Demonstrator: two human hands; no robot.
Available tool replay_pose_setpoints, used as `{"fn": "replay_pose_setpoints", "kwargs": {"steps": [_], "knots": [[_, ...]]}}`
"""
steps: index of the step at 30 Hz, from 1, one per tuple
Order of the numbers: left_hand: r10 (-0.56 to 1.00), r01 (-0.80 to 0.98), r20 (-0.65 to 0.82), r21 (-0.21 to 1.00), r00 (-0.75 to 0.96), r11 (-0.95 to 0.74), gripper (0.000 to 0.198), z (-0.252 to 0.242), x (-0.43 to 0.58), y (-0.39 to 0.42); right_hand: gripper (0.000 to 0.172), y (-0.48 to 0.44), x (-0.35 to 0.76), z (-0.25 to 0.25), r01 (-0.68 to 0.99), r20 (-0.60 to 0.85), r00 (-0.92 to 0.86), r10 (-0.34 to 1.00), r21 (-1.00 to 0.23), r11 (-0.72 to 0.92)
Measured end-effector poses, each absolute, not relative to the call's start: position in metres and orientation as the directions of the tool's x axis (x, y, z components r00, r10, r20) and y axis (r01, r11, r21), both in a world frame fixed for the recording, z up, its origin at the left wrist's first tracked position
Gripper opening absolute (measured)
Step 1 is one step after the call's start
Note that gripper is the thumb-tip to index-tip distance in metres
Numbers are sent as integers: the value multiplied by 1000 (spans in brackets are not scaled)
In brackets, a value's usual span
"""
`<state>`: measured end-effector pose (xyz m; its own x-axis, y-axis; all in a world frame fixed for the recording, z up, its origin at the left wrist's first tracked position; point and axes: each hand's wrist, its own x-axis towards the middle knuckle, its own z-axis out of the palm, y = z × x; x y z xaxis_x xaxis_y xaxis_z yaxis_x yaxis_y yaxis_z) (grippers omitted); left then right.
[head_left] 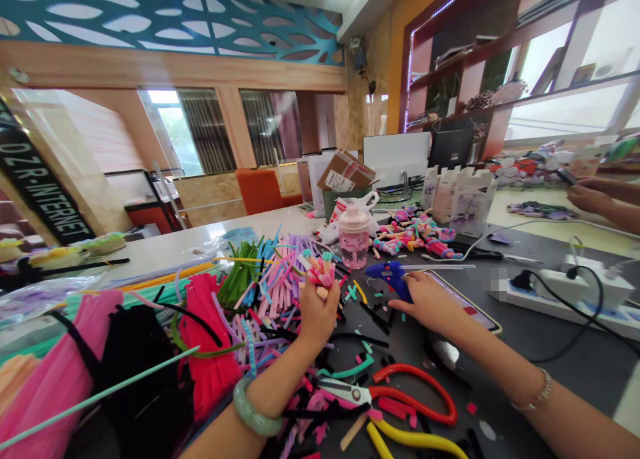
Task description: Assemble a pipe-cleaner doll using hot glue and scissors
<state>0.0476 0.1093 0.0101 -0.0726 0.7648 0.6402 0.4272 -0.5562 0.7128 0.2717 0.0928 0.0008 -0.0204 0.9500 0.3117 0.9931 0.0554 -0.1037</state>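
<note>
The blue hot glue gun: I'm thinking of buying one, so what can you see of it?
The blue hot glue gun has a glossy blue plastic body with a small red dot on its side, and its nozzle points left. A long pale rod, probably a glue stick, runs from its rear to the right. The right hand holds the gun at its rear, above a dark work mat scattered with pipe-cleaner bits.

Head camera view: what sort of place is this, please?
Probably a handicraft workshop: it shows heaps of coloured pipe cleaners, a blue hot glue gun and red-handled scissors.
</note>
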Motion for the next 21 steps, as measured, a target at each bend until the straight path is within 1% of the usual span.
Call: {"fn": "replay_pose_setpoints", "kwargs": {"steps": [2, 4, 6, 8, 11, 15, 18, 20, 21], "knots": [[758, 437, 649, 703, -69, -562, 16, 10, 48, 110, 45, 93, 268, 5, 996, 268, -27, 963, -74, 48], [748, 448, 661, 689, -66, -570, 16, 9, 47, 111, 41, 93, 266, 10, 995, 259, -22, 966, -84, 45], [736, 461, 674, 673, -61, -578, 15, 8, 47, 111, 37, 93, 264, 13, 990, 260, -4, 965, -133, 40], [730, 476, 682, 660, -55, -581, 14, 8, 47, 111, 33, 93, 261, 14, 976, 274, 28, 961, -213, 33], [732, 475, 680, 657, -39, -585, 13, 9, 47, 109, 31, 92, 256, 15, 954, 296, 69, 953, -299, 23], [749, 422, 661, 693, -46, -585, 13, 11, 47, 107, 31, 90, 251, 17, 936, 318, 101, 943, -350, 18], [775, 384, 626, 737, -80, -556, 16, 10, 46, 108, 33, 89, 248, 14, 902, 344, 123, 931, -431, 40], [797, 318, 597, 776, -91, -545, 18, 9, 46, 109, 30, 88, 246, 11, 869, 364, 131, 922, -490, 70], [806, 257, 584, 797, -96, -547, 19, 9, 46, 110, 28, 87, 244, 9, 854, 376, 135, 917, -513, 85]]}}
